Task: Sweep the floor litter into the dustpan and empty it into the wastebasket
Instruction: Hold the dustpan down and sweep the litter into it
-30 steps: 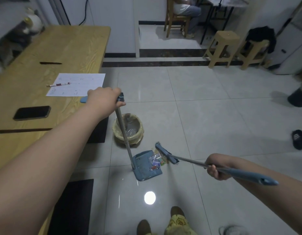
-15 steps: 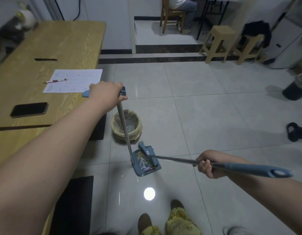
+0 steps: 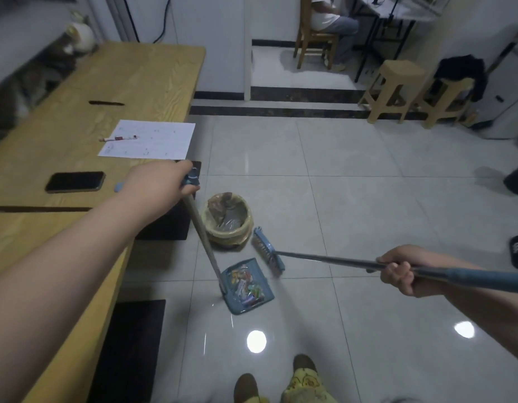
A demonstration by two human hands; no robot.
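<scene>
Now, blue dustpan point(image 3: 247, 286) on tile floor point(image 3: 353, 175), just in front of wastebasket point(image 3: 227, 222), holding colourful litter point(image 3: 246, 285). Wastebasket lined with yellowish bag, crumpled stuff inside. Left hand point(image 3: 162, 184) clenched on dustpan pole; right hand point(image 3: 397, 270) clenched on broom point(image 3: 268, 253) handle, bristles just right of wastebasket. Wooden table point(image 3: 77, 141) left of wastebasket carries paper point(image 3: 149, 139), phone point(image 3: 74, 181). Stools point(image 3: 397, 88) far beyond.
</scene>
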